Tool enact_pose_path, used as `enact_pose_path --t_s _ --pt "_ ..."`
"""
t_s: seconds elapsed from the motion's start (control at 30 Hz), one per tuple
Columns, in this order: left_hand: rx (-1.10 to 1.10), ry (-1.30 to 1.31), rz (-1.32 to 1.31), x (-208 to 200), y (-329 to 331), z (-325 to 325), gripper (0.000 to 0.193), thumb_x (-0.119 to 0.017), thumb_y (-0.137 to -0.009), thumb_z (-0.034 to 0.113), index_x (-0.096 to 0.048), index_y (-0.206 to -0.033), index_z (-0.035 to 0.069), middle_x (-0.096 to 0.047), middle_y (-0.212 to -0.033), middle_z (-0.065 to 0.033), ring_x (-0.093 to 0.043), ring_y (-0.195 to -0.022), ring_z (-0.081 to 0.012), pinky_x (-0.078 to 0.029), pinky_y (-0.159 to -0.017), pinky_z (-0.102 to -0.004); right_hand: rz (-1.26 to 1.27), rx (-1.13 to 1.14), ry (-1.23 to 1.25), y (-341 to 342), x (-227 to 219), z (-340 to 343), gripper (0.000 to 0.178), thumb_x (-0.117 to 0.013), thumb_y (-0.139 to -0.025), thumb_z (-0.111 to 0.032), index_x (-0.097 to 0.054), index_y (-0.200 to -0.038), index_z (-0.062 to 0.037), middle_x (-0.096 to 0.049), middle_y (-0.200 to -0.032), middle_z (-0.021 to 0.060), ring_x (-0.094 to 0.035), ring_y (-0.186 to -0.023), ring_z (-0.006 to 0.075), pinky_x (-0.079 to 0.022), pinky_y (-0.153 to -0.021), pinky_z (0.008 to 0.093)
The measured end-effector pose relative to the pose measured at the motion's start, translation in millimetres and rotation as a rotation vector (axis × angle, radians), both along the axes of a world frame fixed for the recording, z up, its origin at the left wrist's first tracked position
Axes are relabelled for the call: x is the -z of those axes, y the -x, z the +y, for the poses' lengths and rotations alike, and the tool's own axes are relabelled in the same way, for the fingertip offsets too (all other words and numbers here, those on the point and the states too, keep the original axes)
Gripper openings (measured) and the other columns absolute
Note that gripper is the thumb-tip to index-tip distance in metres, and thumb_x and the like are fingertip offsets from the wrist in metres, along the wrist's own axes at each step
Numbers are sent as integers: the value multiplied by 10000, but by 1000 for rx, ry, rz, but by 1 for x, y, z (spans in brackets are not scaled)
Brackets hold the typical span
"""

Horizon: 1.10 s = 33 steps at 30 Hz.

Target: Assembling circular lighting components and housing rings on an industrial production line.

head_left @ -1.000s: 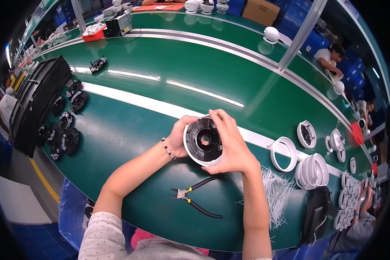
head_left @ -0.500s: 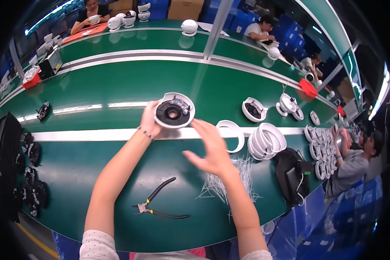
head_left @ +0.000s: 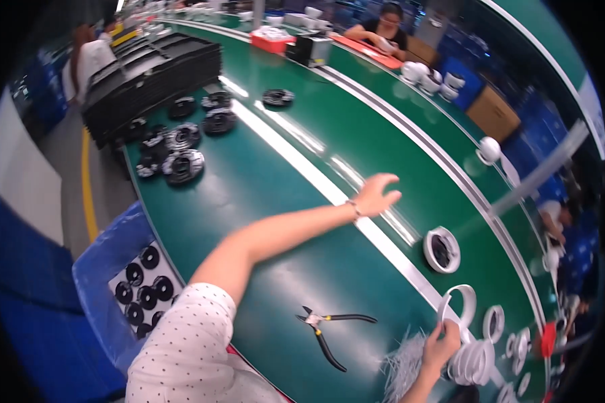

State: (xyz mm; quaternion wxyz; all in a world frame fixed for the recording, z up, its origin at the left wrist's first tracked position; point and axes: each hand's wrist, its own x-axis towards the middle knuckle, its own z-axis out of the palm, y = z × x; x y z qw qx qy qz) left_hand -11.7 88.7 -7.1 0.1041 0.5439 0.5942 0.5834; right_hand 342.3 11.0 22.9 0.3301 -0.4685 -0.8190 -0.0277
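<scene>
My left hand point(head_left: 376, 195) reaches over the green belt with its fingers spread and holds nothing. At the lower right my right hand point(head_left: 441, 344) pinches the lower edge of a white plastic ring point(head_left: 468, 299). A round white housing point(head_left: 430, 254) with a dark insert sits on the belt to the right of my left hand. Diagonal cutters point(head_left: 314, 320) with black handles lie spread on the near green table. A heap of thin white strips point(head_left: 405, 363) lies beside my right hand, and a stack of white rings point(head_left: 469, 365) stands just past it.
Several black round parts point(head_left: 183, 166) lie at the table's left end, by stacked black trays point(head_left: 158, 74). A blue bin point(head_left: 94, 285) with black discs stands below the table edge. A metal strip point(head_left: 296, 164) runs between table and belt. A co-worker point(head_left: 386, 30) sits across.
The view has swung left. My left hand has let go of the white housing, which now rests on the belt. My right hand, open before, has closed on a white ring.
</scene>
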Motion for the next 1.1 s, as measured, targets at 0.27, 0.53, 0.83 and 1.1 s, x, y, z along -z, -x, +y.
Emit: enact_pose_path --t_s 0.27,0.53,0.83,1.1 --pt "-1071 707 901 5 297 -170 444 -564 -631 169 -502 -1052 39 -375 -1201 -191 -329 -1141 -340 -274 -911 -497 -3 -562 13 122 -11 -35 110 -593 -671 9 -550 -770 -6 -585 -791 125 -582 -655 290 -479 -562 343" --pt "-498 748 677 -10 224 -182 443 -599 -703 243 -471 -1074 39 -523 -1002 -207 -523 -924 -345 -443 -782 -405 -124 -639 233 168 -8 -46 71 -610 -659 -31 -571 -713 -7 -579 -829 113 -576 -636 280 -477 -564 355" --pt "-246 536 572 -39 126 -195 656 -645 -664 402 -434 -1166 36 -435 -1133 -175 -432 -1050 -320 -389 -881 -378 -382 -352 400 172 -26 -21 1143 -817 -355 -444 -281 -1274 -26 -177 -1346 237 -181 -1240 414 -225 -988 479" --pt "-79 561 102 -14 108 -180 515 -709 -632 154 -491 -1075 4 -589 -854 -127 -574 -819 -232 -451 -740 -313 -264 -482 613 161 -13 4 1134 -803 -420 -368 -198 -1312 -16 -244 -1315 238 -222 -1236 351 -202 -1021 405"
